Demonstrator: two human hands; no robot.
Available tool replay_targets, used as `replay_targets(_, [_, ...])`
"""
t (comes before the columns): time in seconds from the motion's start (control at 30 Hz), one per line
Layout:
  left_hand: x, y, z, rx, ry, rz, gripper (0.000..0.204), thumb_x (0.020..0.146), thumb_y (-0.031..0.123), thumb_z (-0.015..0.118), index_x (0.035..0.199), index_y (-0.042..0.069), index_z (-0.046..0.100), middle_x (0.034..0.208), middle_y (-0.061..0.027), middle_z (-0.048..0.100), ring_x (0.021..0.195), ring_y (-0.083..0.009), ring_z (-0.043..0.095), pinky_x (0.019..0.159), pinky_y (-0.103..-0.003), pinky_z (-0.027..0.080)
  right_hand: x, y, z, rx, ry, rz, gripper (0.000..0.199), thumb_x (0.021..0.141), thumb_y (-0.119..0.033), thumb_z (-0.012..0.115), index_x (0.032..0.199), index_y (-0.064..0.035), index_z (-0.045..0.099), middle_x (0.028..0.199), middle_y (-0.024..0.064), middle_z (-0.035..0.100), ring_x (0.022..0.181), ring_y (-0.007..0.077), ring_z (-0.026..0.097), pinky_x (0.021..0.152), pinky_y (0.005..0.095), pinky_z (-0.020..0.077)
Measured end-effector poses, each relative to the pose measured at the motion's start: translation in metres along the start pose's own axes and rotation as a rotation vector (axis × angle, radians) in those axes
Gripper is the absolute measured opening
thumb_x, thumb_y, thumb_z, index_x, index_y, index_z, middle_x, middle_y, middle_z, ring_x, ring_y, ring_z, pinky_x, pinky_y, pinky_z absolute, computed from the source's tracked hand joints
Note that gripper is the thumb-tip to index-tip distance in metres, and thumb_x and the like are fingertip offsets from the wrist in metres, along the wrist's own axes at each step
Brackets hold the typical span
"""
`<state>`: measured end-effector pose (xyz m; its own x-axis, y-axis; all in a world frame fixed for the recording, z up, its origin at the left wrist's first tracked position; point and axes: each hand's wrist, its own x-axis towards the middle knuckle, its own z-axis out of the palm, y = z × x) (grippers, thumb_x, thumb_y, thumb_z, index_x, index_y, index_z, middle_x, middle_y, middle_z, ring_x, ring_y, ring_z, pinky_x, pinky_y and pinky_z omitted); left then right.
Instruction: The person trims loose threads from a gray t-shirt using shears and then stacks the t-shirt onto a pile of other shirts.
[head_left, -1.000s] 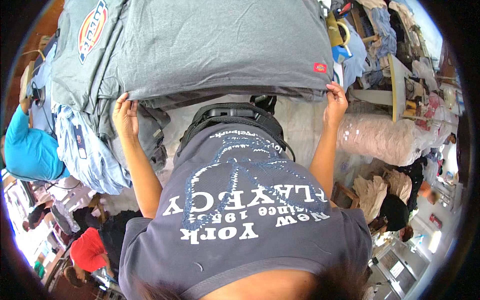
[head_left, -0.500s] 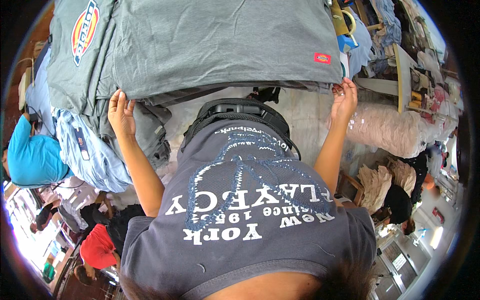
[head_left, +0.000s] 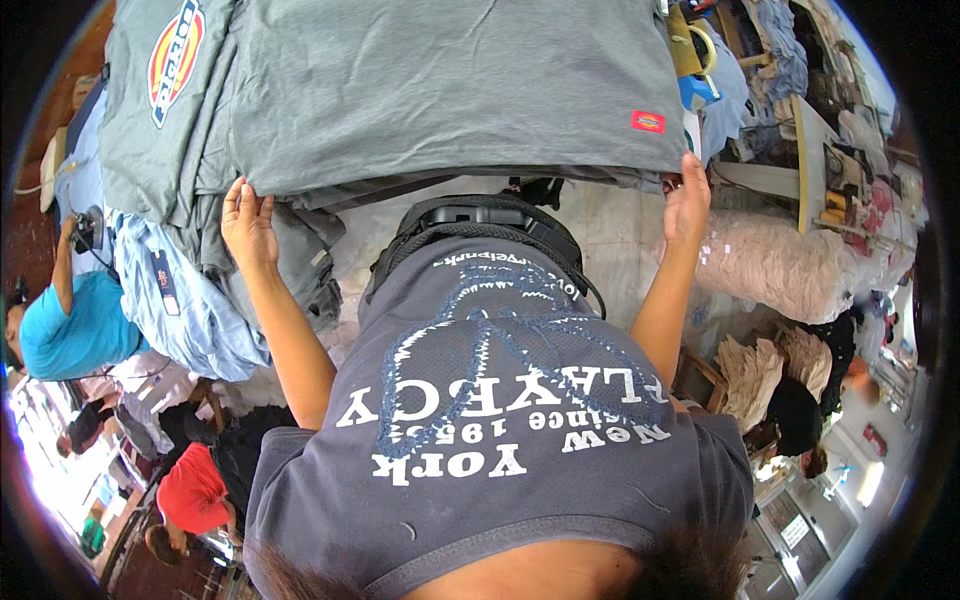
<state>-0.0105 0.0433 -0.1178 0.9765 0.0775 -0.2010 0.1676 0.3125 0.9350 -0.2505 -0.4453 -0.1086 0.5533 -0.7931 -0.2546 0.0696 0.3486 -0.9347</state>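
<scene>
step: apparently straightening an edge | grey garment (head_left: 460,100): spread before the person, over more grey cloth (head_left: 300,240) | grip: left hand (head_left: 248,228) and right hand (head_left: 686,205) pinch its near corners | next move: likely needs even tension

On my remote feed, left: light blue garment (head_left: 205,335) with a dark tag (head_left: 163,278); beside it, a co-worker in blue (head_left: 80,325). I note another in red (head_left: 193,490), lower left. Right: yellow ring (head_left: 710,52), pinkish bundle (head_left: 785,265), beige cloth (head_left: 750,378) lower down. I log a lit tube (head_left: 872,478), far lower right.
</scene>
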Motion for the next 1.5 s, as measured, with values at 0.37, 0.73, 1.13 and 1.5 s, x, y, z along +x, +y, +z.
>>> replay_targets(0.37, [0.020, -0.006, -0.021, 0.024, 0.018, 0.016, 0.033, 0.081, 0.010, 0.059, 0.110, 0.005, 0.045, 0.087, -0.0026, 0.056, 0.079, -0.0115, 0.053, 0.072, -0.027, 0.043, -0.009, -0.008, -0.003, 0.015, -0.233, 0.012, 0.049, 0.069, 0.009, 0.056, 0.115, 0.0002, 0.043, 0.105, 0.0054, 0.050, 0.087, 0.0104, 0.047, 0.076, 0.0227, 0.0366])
replay_targets(0.73, [0.033, 0.036, 0.028, 0.589, 0.035, 0.210, 0.027, 0.085, 0.029, 0.053, 0.098, 0.006, 0.058, 0.073, 0.0053, 0.046, 0.059, -0.0052, 0.038, 0.059, -0.015, 0.031, 0.006, -0.030, 0.000, -0.029, -0.319, 0.040, 0.038, 0.081, -0.018, 0.046, 0.116, -0.0035, 0.044, 0.091, 0.0028, 0.055, 0.076, 0.0094, 0.049, 0.067, 0.0209, 0.0349])
replay_targets(1.13, [0.100, 0.085, 0.149, 1.798, -0.072, 0.265, 0.063, 0.076, 0.061, 0.041, 0.097, 0.006, 0.061, 0.094, -0.0189, 0.059, 0.093, -0.0342, 0.055, 0.078, -0.040, 0.042, 0.116, -0.073, 0.087, -0.278, -0.477, 0.063, 0.033, 0.085, -0.035, 0.048, 0.103, -0.0084, 0.053, 0.084, 0.0013, 0.057, 0.071, 0.0087, 0.051, 0.063, 0.0219, 0.0388])
replay_targets(1.5, [0.154, 0.096, 0.153, 1.107, -0.046, 0.545, 0.035, 0.078, 0.034, 0.057, 0.087, 0.000, 0.056, 0.079, -0.0118, 0.057, 0.075, -0.0199, 0.052, 0.068, -0.030, 0.039, 0.172, -0.103, 0.164, -0.140, -0.428, -0.300, 0.016, 0.076, 0.001, 0.057, 0.091, -0.0018, 0.061, 0.085, 0.0035, 0.058, 0.074, 0.0122, 0.051, 0.069, 0.0233, 0.0416])
